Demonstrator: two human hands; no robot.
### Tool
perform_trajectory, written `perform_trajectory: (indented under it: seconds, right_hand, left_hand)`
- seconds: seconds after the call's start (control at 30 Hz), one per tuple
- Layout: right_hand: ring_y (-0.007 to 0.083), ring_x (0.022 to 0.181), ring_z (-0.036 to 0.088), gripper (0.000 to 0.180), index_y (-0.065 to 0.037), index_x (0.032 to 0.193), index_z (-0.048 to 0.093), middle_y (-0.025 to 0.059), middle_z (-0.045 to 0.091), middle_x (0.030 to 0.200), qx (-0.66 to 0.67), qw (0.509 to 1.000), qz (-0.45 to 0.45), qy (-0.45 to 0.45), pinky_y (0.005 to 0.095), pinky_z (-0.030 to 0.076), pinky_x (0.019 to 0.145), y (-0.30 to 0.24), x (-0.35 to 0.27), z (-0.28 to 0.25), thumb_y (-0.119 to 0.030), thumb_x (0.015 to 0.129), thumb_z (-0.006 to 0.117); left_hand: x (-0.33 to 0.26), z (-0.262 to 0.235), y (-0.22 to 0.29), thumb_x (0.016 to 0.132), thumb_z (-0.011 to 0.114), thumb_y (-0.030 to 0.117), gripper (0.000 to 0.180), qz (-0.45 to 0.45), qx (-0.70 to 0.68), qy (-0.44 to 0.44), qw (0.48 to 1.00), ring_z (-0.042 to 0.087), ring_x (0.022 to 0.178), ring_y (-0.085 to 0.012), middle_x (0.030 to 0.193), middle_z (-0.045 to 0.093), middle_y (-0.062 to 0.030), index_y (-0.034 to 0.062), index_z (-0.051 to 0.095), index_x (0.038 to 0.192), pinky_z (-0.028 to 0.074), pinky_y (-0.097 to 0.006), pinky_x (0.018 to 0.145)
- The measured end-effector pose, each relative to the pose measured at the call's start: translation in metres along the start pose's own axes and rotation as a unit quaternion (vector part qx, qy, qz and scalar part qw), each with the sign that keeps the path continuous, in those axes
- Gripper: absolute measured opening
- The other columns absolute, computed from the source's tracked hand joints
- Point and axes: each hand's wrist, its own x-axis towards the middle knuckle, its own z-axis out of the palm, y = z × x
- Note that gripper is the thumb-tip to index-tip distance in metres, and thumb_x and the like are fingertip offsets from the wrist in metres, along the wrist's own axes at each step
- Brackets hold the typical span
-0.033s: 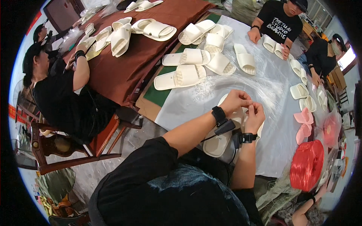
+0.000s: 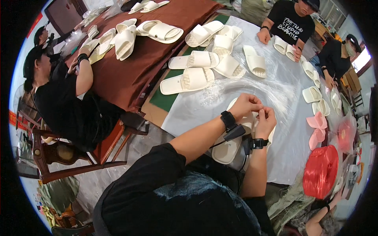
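Observation:
My left hand (image 2: 247,107) and my right hand (image 2: 267,119) meet fingertip to fingertip above the table. Both are closed in a pinch; whatever lies between the fingers is too small to make out. Right below them rests a pair of cream slippers (image 2: 226,152), partly covered by my hands, wrists and the dark devices strapped there. Just beyond my hands, a spread of thin clear plastic strands (image 2: 280,94) lies on the pale table sheet. Small white bits (image 2: 208,94) are scattered left of it.
Several cream slippers (image 2: 187,80) lie across the far left of my table, more along its right edge beside pink slippers (image 2: 317,131). A red twine roll (image 2: 321,172) stands at right. A brown-covered table (image 2: 157,59) with slippers adjoins at left. Co-workers (image 2: 291,25) sit around.

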Motion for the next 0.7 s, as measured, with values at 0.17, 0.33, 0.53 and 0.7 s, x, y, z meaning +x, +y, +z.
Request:
perform_trajectory:
  seconds: [0.17, 0.33, 0.53, 0.7]
  right_hand:
    - [0.0133, 0.06, 0.057, 0.008, 0.003, 0.088, 0.061, 0.0084, 0.063, 0.075, -0.013, 1.0, -0.003, 0.016, 0.0277, 0.048, 0.056, 0.0, 0.0, 0.002, -0.005, 0.085, 0.06]
    - [0.0171, 0.07, 0.06, 0.01, 0.001, 0.092, 0.063, 0.0077, 0.065, 0.08, -0.031, 0.999, -0.001, 0.008, 0.0291, 0.048, 0.066, -0.002, 0.007, -0.004, -0.004, 0.083, 0.063]
    - [0.018, 0.079, 0.06, 0.011, 0.001, 0.093, 0.063, 0.0097, 0.065, 0.088, -0.099, 0.991, -0.093, 0.021, 0.0291, 0.047, 0.071, -0.051, -0.022, -0.055, -0.004, 0.083, 0.064]
    - [0.028, 0.1, 0.056, 0.019, -0.006, 0.101, 0.066, 0.016, 0.058, 0.107, -0.197, 0.952, -0.027, -0.232, 0.038, 0.046, 0.085, -0.077, -0.091, -0.09, -0.012, 0.083, 0.067]
  left_hand:
    - [-0.001, 0.002, 0.001, 0.081, 0.07, 0.007, 0.012, -0.025, -0.056, -0.011, 0.998, 0.063, 0.073, -0.0127, 0.081, 0.066, -0.0055, -0.0023, 0.065, 0.087, 0.049, -0.025, 0.067]
    - [0.002, 0.0, -0.002, 0.082, 0.068, 0.005, 0.008, -0.011, -0.089, -0.007, 0.996, 0.064, 0.077, -0.0143, 0.082, 0.066, -0.0069, -0.001, 0.064, 0.086, 0.051, -0.027, 0.07]
    - [-0.001, 0.002, 0.0, 0.081, 0.068, 0.007, 0.009, 0.027, -0.087, 0.101, 0.991, 0.056, 0.072, -0.0085, 0.078, 0.064, -0.0023, -0.0009, 0.066, 0.085, 0.044, -0.023, 0.067]
    - [0.001, 0.004, -0.002, 0.081, 0.068, 0.005, 0.008, 0.067, -0.108, 0.151, 0.98, 0.056, 0.073, -0.0094, 0.081, 0.065, -0.0026, -0.0006, 0.066, 0.086, 0.044, -0.023, 0.07]
